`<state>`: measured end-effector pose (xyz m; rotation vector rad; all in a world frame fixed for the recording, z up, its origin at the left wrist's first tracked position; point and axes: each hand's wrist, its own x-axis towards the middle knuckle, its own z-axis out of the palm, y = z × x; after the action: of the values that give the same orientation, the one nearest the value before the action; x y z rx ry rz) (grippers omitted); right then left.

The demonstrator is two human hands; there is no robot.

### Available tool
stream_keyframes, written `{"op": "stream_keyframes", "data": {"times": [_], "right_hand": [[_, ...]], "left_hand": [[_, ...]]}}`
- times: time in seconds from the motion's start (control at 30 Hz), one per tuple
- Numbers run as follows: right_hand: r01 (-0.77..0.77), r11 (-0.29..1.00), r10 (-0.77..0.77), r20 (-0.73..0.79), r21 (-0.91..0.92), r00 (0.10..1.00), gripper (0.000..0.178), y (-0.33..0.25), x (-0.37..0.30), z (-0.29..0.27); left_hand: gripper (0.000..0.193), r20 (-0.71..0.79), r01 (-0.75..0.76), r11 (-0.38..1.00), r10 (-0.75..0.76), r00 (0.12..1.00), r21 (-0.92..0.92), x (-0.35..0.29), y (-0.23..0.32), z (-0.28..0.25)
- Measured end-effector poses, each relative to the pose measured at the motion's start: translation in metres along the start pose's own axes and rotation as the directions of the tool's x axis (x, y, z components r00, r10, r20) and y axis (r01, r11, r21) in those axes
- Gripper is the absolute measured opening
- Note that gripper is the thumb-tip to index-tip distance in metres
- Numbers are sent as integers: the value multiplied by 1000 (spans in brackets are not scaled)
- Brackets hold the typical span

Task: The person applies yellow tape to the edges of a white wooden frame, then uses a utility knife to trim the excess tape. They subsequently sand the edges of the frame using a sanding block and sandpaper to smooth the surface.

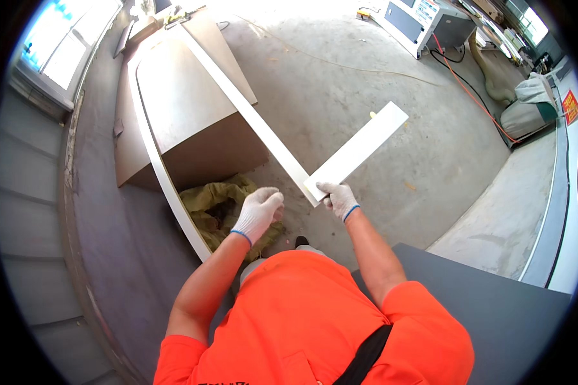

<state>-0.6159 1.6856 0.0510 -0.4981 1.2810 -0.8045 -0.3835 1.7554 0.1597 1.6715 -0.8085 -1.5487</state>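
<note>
My right hand, in a white knit glove, is closed on the near end of a short white board. The board slants away to the far right. Its near end lies over the end of a long narrow white strip, and the two form a corner. My left hand, gloved the same way, is raised just left of that corner, apart from both pieces. Its fingers are curled together, and whatever may be inside them is hidden. A second white strip runs along the left.
A large brown wooden panel block supports the strips' far ends. Under it sits a crumpled yellowish sack. A dark grey panel is at my right. Farther off are a grey-white machine cabinet, an orange hose and a stuffed bag.
</note>
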Motion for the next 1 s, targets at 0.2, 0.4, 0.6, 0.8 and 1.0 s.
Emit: {"op": "stream_keyframes", "data": {"times": [0.2,0.4,0.6,0.8,1.0], "right_hand": [[-187,965,167,117,185,979,18,-7,23,-29],[-200,913,125,222,355,967,19,-8,24,-32],[-72,888,5,147,455,989,17,-53,-5,-33],[-64,997,63,-17,-48,998,15,-49,-75,-26],[60,991,-20,321,-116,947,31,-49,-119,5]], "left_hand": [[48,2,188,975,-189,982,-120,-12,-90,-48],[35,-106,290,919,-327,939,-266,-39,-163,-94],[41,-121,310,892,-365,923,-329,-58,-209,-122],[43,19,283,915,-290,957,-286,-56,-188,-99],[60,266,-64,991,93,960,-116,-23,-79,-23]]}}
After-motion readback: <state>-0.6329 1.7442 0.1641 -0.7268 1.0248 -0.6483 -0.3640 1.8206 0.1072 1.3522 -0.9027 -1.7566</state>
